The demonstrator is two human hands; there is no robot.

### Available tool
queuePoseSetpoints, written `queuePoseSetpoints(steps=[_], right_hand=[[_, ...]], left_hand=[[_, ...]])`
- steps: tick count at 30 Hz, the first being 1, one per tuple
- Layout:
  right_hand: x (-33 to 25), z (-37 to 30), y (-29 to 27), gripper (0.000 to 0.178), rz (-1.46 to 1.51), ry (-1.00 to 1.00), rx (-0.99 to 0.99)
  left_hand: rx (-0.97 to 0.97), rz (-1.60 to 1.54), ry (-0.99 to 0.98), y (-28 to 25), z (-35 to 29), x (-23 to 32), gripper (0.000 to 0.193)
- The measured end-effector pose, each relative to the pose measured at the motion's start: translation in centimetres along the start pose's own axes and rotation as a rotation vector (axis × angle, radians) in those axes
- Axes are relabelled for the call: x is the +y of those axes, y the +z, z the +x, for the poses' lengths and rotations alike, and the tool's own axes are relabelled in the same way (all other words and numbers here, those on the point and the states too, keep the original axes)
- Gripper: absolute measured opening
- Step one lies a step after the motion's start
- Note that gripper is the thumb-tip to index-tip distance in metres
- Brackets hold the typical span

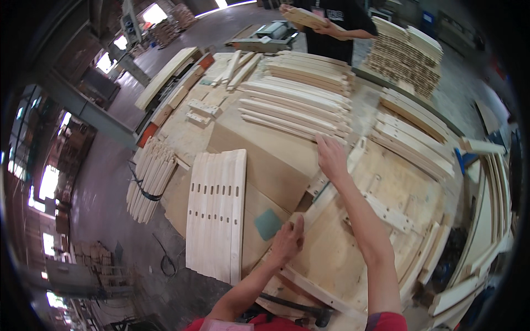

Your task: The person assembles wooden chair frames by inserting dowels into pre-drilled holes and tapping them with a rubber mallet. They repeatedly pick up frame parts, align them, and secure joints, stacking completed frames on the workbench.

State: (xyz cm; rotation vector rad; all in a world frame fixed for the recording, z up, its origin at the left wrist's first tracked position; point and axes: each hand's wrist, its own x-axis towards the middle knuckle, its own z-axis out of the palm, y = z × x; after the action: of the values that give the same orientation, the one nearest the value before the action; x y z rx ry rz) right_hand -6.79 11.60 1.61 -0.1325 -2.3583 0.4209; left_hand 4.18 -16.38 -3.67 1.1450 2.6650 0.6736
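My right hand (333, 160) reaches forward with its fingers stretched out. Its fingertips are at the near edge of a stack of pale wooden slats (292, 110); I cannot tell whether they touch. Closer to me, my left hand (288, 240) rests at the lower end of a long wooden strip (337, 190). One finger points up and the others are loosely bent, with nothing visible gripped. Left of that hand are a green square patch (268, 224) on brown cardboard (259, 171) and a row of slotted slats (216, 215) lying side by side.
A tied bundle of sticks (150, 179) lies at the table's left edge. More slats (414, 138) lie at the right, beside a plywood board (397, 171) with a drilled block (389, 212). Across the table, a co-worker (331, 30) holds a wooden piece near a tall wood stack (406, 58).
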Motion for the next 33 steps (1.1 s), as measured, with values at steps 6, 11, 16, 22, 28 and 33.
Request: queuePoseSetpoints(steps=[6, 11, 16, 22, 28, 33], right_hand=[[-1.2, 7.0, 11.0, 0.02, -0.366, 0.045, -0.398], [-1.1, 8.6, 10.6, 0.018, -0.306, 0.073, -0.382], [-2.0, 1.8, 3.9, 0.028, -0.015, 0.403, -0.53], [-2.8, -12.0, -12.4, 0.042, 0.205, 0.429, -0.575], [-1.8, -17.1, -21.4, 0.042, 0.167, 0.554, -0.508], [2.9, -23.8, -23.4, 0.035, -0.091, 0.478, -0.587]], left_hand=[[0.045, 0.043, -0.07, 0.3, -1.1, -2.4, 0.073], [0.009, 0.021, -0.087, -1.3, -0.2, -3.6, 0.075], [-0.06, 0.018, -0.109, -0.1, -1.9, -3.6, 0.074], [0.018, 0.064, -0.065, 1.2, -1.1, -3.7, 0.077], [-0.002, 0.071, -0.053, 1.0, -1.7, -0.8, 0.079], [0.006, 0.062, -0.052, 1.6, -2.2, 1.5, 0.08]])
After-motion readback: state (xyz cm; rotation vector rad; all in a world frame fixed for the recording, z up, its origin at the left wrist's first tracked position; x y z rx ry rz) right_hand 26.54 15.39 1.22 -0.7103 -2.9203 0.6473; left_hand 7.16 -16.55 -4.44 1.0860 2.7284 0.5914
